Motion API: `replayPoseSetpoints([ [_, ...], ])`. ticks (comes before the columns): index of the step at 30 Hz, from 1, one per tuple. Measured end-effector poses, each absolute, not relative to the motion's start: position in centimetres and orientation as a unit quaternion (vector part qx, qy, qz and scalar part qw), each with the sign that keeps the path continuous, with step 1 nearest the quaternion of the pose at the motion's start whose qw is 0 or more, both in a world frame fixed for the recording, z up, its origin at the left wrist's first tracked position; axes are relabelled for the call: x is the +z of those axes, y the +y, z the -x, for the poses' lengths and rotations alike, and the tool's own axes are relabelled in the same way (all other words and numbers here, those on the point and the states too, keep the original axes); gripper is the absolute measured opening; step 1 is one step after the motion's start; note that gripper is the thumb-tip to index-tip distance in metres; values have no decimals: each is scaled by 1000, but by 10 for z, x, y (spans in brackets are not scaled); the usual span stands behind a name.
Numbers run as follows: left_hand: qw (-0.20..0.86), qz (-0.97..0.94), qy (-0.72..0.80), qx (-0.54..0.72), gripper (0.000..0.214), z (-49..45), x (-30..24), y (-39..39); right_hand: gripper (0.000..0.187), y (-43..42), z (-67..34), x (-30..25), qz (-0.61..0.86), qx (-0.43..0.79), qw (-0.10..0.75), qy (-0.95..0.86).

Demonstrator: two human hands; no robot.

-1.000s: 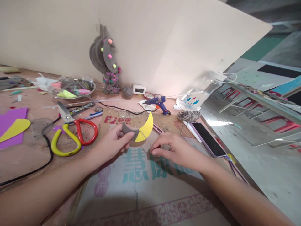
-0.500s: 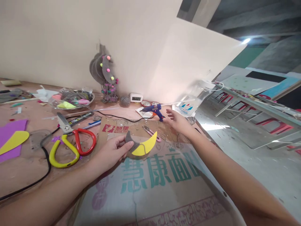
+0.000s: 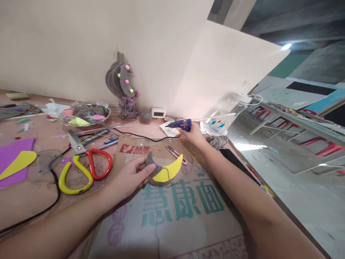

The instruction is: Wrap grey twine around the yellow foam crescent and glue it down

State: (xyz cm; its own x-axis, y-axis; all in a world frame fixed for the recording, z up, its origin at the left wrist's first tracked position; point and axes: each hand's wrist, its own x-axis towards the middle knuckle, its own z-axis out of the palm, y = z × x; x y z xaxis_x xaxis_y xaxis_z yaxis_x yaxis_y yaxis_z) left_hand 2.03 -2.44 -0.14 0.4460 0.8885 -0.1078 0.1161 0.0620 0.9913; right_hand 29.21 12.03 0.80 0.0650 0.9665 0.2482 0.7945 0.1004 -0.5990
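Observation:
My left hand [image 3: 132, 177] pinches a crescent cut-out [image 3: 165, 169], yellow at one end and wrapped in grey at the other, just above the printed cardboard sheet [image 3: 172, 212]. My right hand [image 3: 193, 135] is stretched to the back of the table and closed round the handle of the blue glue gun [image 3: 180, 124], whose nozzle points left over a white paper. Small pink snips [image 3: 175, 154] lie between the two hands.
Large scissors with red and yellow handles [image 3: 81, 162] lie left of my left hand, beside a black cable [image 3: 51, 201]. A bowl of scraps [image 3: 84, 116], a grey hanging ornament with pompoms [image 3: 122, 86], a twine ball [image 3: 145, 116], a small clock [image 3: 158, 113], a phone [image 3: 237, 162] and purple and yellow foam [image 3: 13, 162] surround them.
My right hand left the cardboard near the crescent, reached to the back of the table and closed on the glue gun. My left hand lowered the crescent slightly.

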Motion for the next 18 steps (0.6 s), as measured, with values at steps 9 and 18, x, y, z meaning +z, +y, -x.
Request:
replayPoseSetpoints([
  [9, 596, -590, 433, 332, 25, -20, 6, -27, 34, 39, -288, 55, 613, 242, 328, -677],
  [18, 556, -630, 435, 325, 25, -19, 7, -30, 33, -44, -281, 45, 512, 355, 335, -707],
])
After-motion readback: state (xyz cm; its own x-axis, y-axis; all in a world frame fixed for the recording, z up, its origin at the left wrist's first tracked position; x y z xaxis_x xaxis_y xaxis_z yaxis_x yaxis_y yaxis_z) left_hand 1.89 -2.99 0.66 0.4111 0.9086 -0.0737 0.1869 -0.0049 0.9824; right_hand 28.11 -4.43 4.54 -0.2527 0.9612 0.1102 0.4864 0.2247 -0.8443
